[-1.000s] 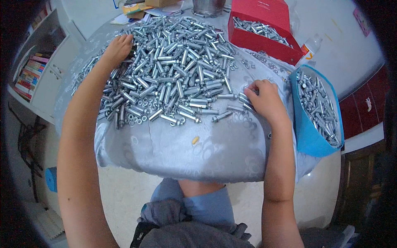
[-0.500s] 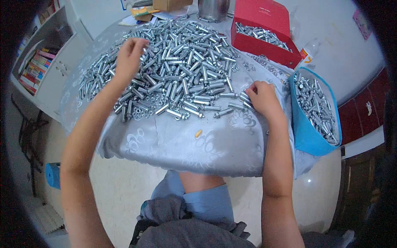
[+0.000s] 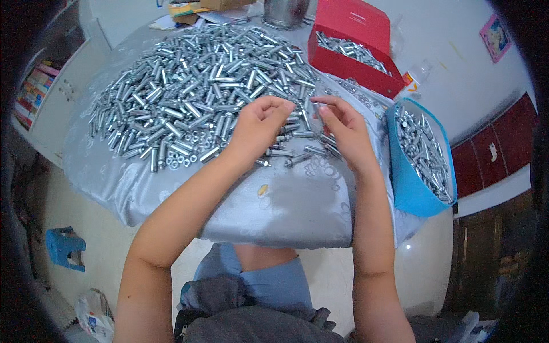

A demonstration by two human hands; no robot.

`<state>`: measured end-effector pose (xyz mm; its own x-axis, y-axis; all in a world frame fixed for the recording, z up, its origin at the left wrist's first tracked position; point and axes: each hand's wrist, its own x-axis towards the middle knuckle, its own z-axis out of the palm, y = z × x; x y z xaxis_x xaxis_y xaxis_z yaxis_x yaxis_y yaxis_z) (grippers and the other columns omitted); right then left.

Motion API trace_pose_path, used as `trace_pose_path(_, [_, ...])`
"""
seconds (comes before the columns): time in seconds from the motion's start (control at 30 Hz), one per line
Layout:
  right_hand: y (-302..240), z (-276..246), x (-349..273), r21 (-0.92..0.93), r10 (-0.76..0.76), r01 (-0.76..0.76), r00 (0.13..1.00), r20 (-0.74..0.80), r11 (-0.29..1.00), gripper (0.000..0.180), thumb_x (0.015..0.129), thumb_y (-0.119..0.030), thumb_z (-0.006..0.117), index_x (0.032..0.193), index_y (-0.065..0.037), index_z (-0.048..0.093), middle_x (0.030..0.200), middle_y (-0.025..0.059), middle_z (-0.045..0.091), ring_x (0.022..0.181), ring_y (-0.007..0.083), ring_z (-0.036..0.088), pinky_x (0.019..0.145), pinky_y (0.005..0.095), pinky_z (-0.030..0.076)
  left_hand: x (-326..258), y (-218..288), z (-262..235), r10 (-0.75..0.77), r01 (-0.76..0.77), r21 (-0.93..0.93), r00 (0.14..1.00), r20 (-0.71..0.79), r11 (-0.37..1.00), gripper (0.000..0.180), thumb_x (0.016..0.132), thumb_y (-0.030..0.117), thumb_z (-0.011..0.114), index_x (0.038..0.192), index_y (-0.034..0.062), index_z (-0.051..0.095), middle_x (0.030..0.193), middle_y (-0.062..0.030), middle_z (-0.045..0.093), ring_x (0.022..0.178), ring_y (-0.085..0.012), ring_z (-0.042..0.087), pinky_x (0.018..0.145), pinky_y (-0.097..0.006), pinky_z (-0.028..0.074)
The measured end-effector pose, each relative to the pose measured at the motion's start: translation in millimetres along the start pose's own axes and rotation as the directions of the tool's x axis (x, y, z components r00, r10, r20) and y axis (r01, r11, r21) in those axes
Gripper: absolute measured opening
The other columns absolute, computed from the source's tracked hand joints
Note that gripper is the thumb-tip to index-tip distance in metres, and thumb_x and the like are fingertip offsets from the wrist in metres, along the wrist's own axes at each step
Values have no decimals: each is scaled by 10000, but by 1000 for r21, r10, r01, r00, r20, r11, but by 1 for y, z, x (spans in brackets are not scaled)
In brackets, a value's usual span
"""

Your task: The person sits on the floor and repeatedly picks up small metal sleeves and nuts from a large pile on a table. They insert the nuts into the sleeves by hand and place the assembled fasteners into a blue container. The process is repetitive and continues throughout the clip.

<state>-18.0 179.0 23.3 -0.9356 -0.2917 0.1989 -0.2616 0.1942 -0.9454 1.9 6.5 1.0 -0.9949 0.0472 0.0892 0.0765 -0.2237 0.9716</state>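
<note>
Left hand [image 3: 260, 128] and right hand [image 3: 346, 128]: fingers bent above bolts [image 3: 191, 108]; clamping cannot be determined. Red box [image 3: 351, 71], 1 o'clock: small printed lettering [image 3: 357, 16], illegible.

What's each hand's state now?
Left hand: fingers curled; whether it holds anything can't be told.
Right hand: fingers bent; grip can't be told.

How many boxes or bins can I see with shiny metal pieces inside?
2: the open red box at upper right, and the blue bin nearer, below it. I can't see inside the metal pot.
</note>
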Motion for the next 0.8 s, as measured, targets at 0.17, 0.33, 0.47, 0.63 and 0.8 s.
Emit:
trace_pose_path(0.17, [-8, 4, -4, 199, 32, -53, 994, 109, 978, 212, 837, -146, 534, 1030, -65, 570, 802, -4, 582, 661, 45, 467, 565, 182, 369, 0, 0, 3, -53, 53, -43, 999, 13, 998, 153, 802, 209, 579, 809, 56, 570, 578, 45, 485, 444, -9, 367, 397, -156, 259])
trace_pose_path(0.33, [-5, 4, -4, 244, 17, -60, 985, 173, 968, 226, 818, -140, 564, 1031, -66, 575, 812, -10, 574, 690, 49, 482, 579, 187, 379, -4, 5, 5, 18, -18, -25, 1000, 8, 1000, 152, 801, 201, 596, 801, 52, 567, 623, 32, 531, 515, -6, 431, 443, -146, 295])
trace_pose_path(0.47, [-5, 3, -5, 208, 4, -34, 990, 142, 978, 245, 801, -135, 589, 1032, -53, 576, 818, -2, 571, 725, 62, 499, 612, 193, 396, -3, 2, 3, 72, -72, -26, 997, 11, 997, 138, 793, 179, 606, 818, 47, 576, 649, 22, 547, 588, -18, 471, 507, -159, 345])
trace_pose_path(0.63, [0, 6, -4, 166, -43, 31, 996, 73, 986, 248, 788, -136, 609, 1006, -20, 585, 861, 29, 594, 765, 86, 519, 694, 207, 414, -8, 10, 3, 149, -152, 131, 988, 33, 980, 130, 770, 149, 634, 809, 32, 590, 721, -8, 583, 658, -48, 516, 598, -186, 415])
trace_pose_path(0.8, [1, 3, -2, 111, -61, 51, 994, 87, 993, 211, 790, -136, 605, 959, -10, 614, 883, 53, 616, 803, 96, 534, 723, 221, 416, -5, 5, 2, 206, -214, 165, 977, 63, 963, 151, 765, 188, 641, 808, 52, 591, 667, 30, 548, 532, -21, 423, 474, -174, 307])
